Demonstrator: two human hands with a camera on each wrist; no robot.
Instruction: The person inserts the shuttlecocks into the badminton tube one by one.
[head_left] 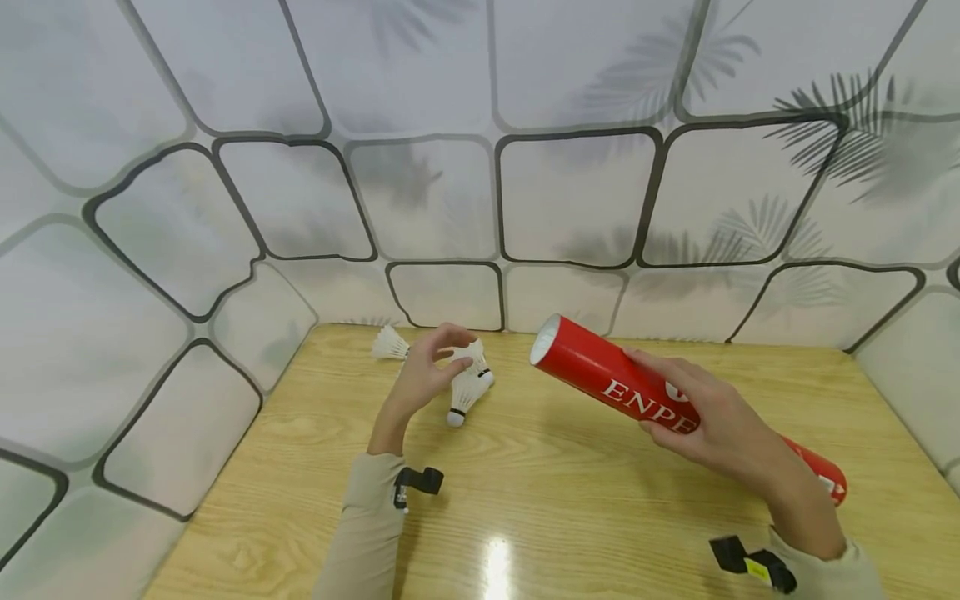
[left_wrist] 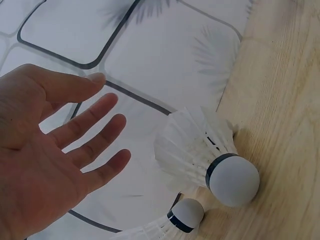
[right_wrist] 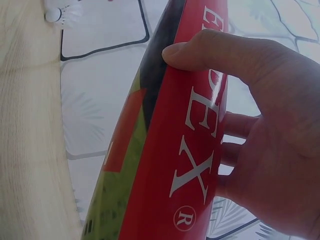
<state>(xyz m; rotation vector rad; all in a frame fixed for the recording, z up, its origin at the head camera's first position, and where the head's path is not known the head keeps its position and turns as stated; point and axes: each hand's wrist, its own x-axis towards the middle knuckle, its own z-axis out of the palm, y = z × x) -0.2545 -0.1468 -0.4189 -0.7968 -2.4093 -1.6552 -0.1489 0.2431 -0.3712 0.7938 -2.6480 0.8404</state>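
My right hand (head_left: 723,425) grips a red shuttlecock tube (head_left: 592,367) with white lettering, thumb and fingers on opposite sides of it. The tube slants above the table, its round pale end raised toward the left. In the right wrist view, a yellow-green and black panel (right_wrist: 117,190) runs along its side. My left hand (head_left: 427,371) hovers over a small group of white shuttlecocks, fingers spread and nothing in them. One shuttlecock (head_left: 467,392) lies with its cork toward me, and another (head_left: 389,343) lies behind the hand at the left. The left wrist view shows a shuttlecock (left_wrist: 232,180) beside the fingertips.
Both hands are over a light wood table (head_left: 540,500). A pale wall covering (head_left: 570,200) with dark rounded outlines and leaf prints rises along the table's back and left side. Black straps with small mounts (head_left: 420,481) sit on both sleeves.
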